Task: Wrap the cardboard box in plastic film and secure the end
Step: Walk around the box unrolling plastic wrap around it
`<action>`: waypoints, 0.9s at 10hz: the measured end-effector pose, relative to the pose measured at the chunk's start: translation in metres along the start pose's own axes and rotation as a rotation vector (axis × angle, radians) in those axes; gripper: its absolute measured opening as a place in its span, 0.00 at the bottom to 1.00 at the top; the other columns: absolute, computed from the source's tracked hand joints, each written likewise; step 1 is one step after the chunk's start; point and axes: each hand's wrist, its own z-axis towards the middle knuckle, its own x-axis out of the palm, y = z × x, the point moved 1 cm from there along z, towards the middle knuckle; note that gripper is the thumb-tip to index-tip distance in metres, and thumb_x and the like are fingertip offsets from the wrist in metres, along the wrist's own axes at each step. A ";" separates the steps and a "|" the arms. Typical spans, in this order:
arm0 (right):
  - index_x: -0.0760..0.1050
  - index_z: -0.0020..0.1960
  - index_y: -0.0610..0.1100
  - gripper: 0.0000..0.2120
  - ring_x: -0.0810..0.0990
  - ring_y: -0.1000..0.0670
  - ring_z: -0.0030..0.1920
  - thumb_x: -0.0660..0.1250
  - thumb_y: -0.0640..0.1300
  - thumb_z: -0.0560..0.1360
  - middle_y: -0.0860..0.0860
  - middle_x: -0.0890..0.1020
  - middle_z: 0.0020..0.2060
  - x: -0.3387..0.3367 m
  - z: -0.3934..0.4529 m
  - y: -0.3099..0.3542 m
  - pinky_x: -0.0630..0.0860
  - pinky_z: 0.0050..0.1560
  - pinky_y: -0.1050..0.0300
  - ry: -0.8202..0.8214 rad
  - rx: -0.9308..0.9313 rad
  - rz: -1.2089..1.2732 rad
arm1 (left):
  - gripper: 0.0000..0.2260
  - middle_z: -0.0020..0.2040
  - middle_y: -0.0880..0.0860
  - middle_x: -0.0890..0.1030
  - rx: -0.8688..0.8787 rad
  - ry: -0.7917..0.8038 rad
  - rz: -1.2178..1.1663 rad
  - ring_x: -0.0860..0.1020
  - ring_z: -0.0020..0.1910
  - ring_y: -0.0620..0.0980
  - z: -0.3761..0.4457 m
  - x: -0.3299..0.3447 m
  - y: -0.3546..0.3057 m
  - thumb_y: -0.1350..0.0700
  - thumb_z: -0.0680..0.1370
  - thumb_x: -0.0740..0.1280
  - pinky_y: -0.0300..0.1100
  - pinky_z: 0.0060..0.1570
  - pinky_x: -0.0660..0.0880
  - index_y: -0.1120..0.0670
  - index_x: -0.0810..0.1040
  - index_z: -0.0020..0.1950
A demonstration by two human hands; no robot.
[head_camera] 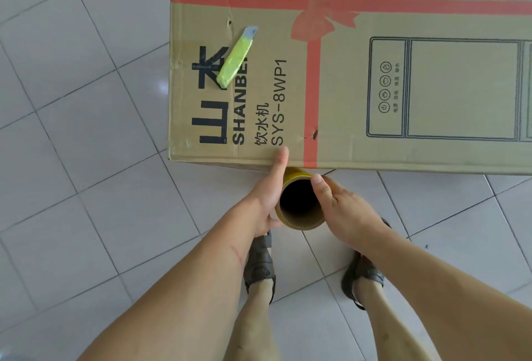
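A large cardboard box [359, 72] with a printed red ribbon and black lettering lies on the tiled floor, filling the upper right. Just in front of its near edge I hold a roll of plastic film on a brown cardboard tube [299, 213], its open end facing the camera. My left hand [269, 190] grips the tube's left side, and its thumb reaches up to the box's near top edge. My right hand [336, 205] grips the tube's right side with the thumb on the rim. No film is visible on the box.
A yellow-green utility knife [234, 59] with its blade out lies on the box top near the left end. Grey floor tiles [86, 144] spread to the left and front. My sandalled feet [260, 265] stand just below the roll.
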 end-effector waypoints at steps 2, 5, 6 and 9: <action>0.69 0.66 0.47 0.31 0.81 0.42 0.43 0.40 0.65 0.80 0.44 0.80 0.43 -0.012 -0.003 -0.009 0.79 0.50 0.45 0.092 -0.008 0.000 | 0.45 0.59 0.55 0.90 0.002 0.013 -0.048 0.86 0.63 0.56 -0.011 0.025 -0.006 0.19 0.68 0.59 0.52 0.65 0.80 0.51 0.85 0.68; 0.69 0.65 0.46 0.35 0.80 0.39 0.51 0.38 0.69 0.78 0.43 0.80 0.49 -0.042 0.006 -0.049 0.77 0.54 0.43 0.157 -0.018 -0.098 | 0.41 0.61 0.52 0.88 0.075 -0.171 -0.021 0.83 0.66 0.54 -0.010 0.074 0.013 0.16 0.71 0.59 0.55 0.75 0.74 0.48 0.84 0.64; 0.70 0.64 0.45 0.35 0.79 0.41 0.48 0.37 0.67 0.80 0.44 0.79 0.45 -0.050 0.009 -0.057 0.74 0.51 0.49 0.151 -0.053 -0.107 | 0.49 0.57 0.56 0.90 0.010 -0.068 -0.063 0.86 0.62 0.56 -0.009 0.085 0.002 0.16 0.65 0.58 0.55 0.71 0.78 0.55 0.87 0.63; 0.69 0.65 0.47 0.36 0.82 0.37 0.47 0.38 0.70 0.77 0.41 0.82 0.46 -0.064 0.009 -0.080 0.79 0.50 0.41 0.127 -0.046 -0.047 | 0.39 0.56 0.55 0.90 0.026 -0.082 -0.090 0.88 0.57 0.53 0.002 0.112 -0.001 0.22 0.79 0.54 0.50 0.64 0.81 0.52 0.87 0.60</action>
